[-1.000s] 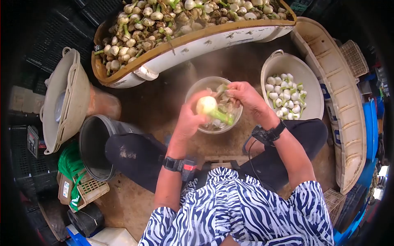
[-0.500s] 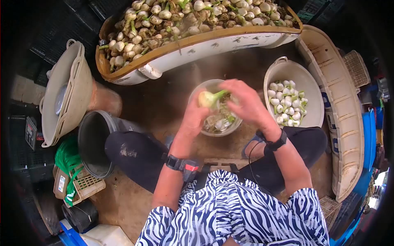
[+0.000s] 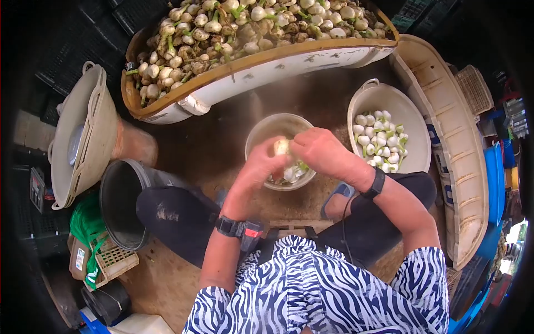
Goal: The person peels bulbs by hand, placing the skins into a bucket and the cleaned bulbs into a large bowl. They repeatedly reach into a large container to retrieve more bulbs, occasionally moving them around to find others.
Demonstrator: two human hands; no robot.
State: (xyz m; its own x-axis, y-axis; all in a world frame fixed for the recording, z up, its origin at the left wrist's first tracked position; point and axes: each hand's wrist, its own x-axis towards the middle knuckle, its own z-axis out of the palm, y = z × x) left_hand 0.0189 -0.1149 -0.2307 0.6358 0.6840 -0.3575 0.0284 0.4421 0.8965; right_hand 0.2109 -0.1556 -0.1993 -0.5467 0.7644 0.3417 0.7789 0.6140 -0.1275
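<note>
My left hand (image 3: 262,160) is closed around a pale garlic bulb (image 3: 281,146), held above a whitish bucket (image 3: 257,129). Against the bulb's right side, my right hand (image 3: 328,155) has its fingers bunched in a pinch; exactly what they grip there is partly hidden. Inside the bucket lie loose white and green peelings (image 3: 291,175). To the right, a pale tub (image 3: 414,119) holds several clean white bulbs (image 3: 380,137) with short green stems.
A long white trough (image 3: 261,71) heaped with unpeeled bulbs (image 3: 222,33) spans the far side. At left stand stacked pale tubs (image 3: 92,136), a grey bucket (image 3: 119,206) and green netting (image 3: 88,220). A long beige tray (image 3: 445,133) leans at right.
The bulb has turned, and its green stem no longer points up to the right. My right hand has come down and closed in against the bulb. The whole view has shifted slightly.
</note>
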